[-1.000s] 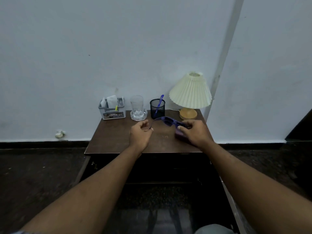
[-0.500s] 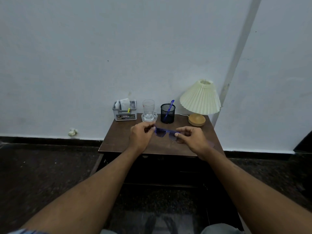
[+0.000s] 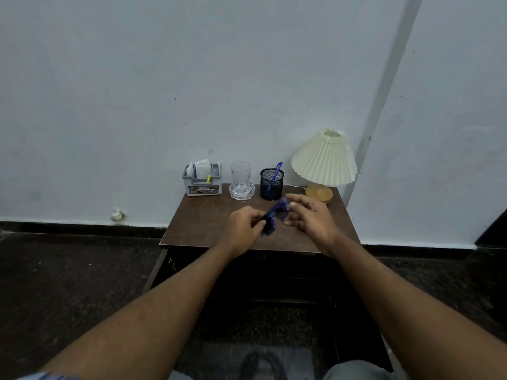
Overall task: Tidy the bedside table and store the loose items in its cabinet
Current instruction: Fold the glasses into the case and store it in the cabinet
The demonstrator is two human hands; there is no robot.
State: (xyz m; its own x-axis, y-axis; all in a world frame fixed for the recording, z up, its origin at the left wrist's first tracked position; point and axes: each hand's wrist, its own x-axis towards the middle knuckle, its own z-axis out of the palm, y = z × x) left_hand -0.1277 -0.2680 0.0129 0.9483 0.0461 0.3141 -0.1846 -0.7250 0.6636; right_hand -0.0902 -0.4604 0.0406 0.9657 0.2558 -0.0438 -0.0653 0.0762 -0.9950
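Left hand (image 3: 242, 229): closed around one end of the blue glasses (image 3: 274, 216), fingers curled over the frame, held above the middle of the desk.
Right hand (image 3: 311, 216): fingers half spread, thumb and fingertips pinching the far end of the glasses near the pen cup.
Blue glasses: between both hands, tilted, lifted off the wood; blurred, so arms folded or not cannot be told.
Desk (image 3: 208, 229): dark brown top, square-cut front edge just under the wrists; bare wood on the left half and along the front.
Back row, left to right: grey organiser box (image 3: 202, 185) with papers, clear glass (image 3: 241, 178) standing on a glass coaster (image 3: 242, 192), black mesh pen cup (image 3: 272, 185) holding a blue pen (image 3: 275, 174), lamp (image 3: 324, 163) with pleated cream shade on a wooden base.
Spacing: back-row items near each other but apart, all close to the wall; lamp base at the right rear corner.
Cabinet (image 3: 274, 278): dark front below the top, detail lost in shadow; open or shut cannot be told.
Floor (image 3: 68, 270): dark, open on both sides of the desk; small pale scrap (image 3: 118, 215) at the wall foot, well left.
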